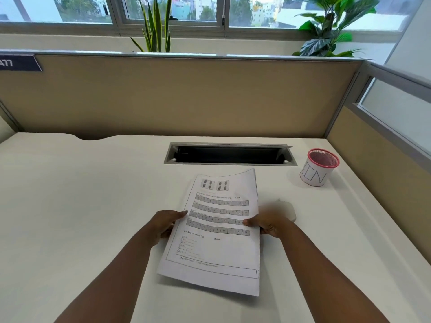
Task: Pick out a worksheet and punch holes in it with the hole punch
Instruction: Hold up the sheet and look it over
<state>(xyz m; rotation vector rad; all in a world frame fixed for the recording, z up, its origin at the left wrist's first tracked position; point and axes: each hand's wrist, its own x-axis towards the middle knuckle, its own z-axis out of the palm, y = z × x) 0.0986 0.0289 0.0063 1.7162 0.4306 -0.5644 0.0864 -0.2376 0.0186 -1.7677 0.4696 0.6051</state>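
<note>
Worksheet (217,231) in both hands, mesh cup (318,167) nr.

Bright daylight from wide rear windows (163,10), soft shadows on pale desk (70,206), wide-angle edge bending, blurred white patch (277,209) beside right hand (268,223)

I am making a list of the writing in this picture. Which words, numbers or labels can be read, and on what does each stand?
"IN": handwritten on the cup; a letter before it is hidden.
"A77": on the dark sign, left part cut off.
"Add the following": heading on the worksheet.
"1 2 3 4 5 6 = 8 9": worksheet number rows, partly blurred.
Other worksheet lines: too small to read.
</note>
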